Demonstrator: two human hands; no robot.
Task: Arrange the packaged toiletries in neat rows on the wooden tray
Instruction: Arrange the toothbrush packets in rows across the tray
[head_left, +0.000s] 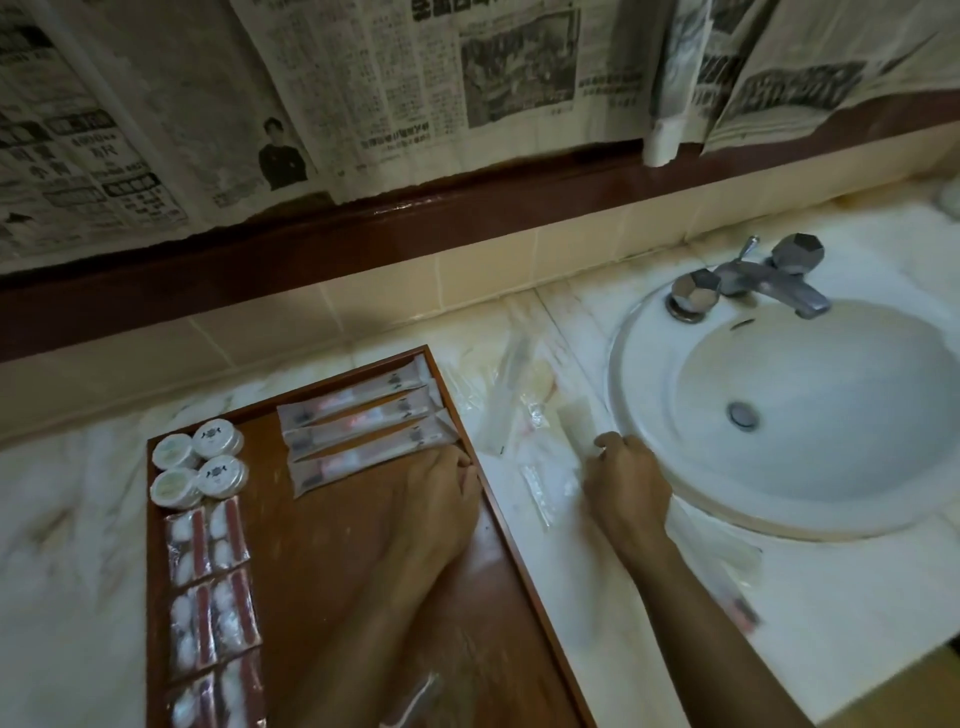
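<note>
Marble-look desk (67, 499), pale and veined, carries everything; newspaper sheets (363, 88) hang on the wall behind it over a dark red-brown ledge. White oval sink (675, 499) set into the desk on the right, chrome faucet (748, 278) with two faceted knobs at its back rim. Wooden tray (332, 545), glossy red-brown, rectangular with a raised lip, sits left of the sink. On it, three long flat packets (363, 434) stacked in a column at the far right corner, long axes running across the tray, slightly tilted up toward the right. Along the left edge, six small clear sachets (210, 587) with white puffs and red strips, in two columns, long axes running near-to-far. Four round white pucks (200, 462) in a two-by-two block at the far left corner. Loose clear packets (506, 400) lie on the desk between tray and sink, blurred. Left hand (441, 499) over the tray's right edge, fingers curled at the end of the nearest long packet; grip on it not resolvable, cannot tell. Right hand (626, 478) on the desk beside the sink rim, fingers bent onto a pale wrapped packet (576, 426), apparently pinching it.
</note>
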